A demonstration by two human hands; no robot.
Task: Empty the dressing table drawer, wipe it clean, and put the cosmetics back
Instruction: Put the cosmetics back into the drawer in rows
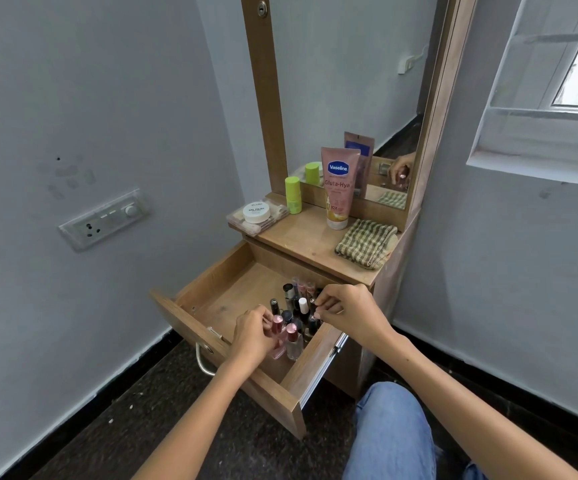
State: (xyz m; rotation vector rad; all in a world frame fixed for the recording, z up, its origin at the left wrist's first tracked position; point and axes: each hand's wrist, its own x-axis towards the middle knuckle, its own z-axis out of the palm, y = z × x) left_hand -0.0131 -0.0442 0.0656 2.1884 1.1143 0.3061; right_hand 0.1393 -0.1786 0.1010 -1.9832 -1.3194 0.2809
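Low in frame: denim knee [391, 431], then both hands in the open drawer [211, 299] at centre. Left hand [251, 336] grip curled round a pink-capped bottle [277, 327]; right hand [344, 308] grip pinching a small dark cap [312, 301]. Likely emptying; next, lift bottles to the surface [301, 237] beside the checked cloth [365, 242].

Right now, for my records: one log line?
drawer open | left hand grips pink-capped bottle | right hand pinches bottle cap | cloth on top

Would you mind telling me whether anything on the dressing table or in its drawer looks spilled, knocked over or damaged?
Nothing stands out: the bottles stand upright in the open drawer, and the Vaseline tube merely leans against the mirror.
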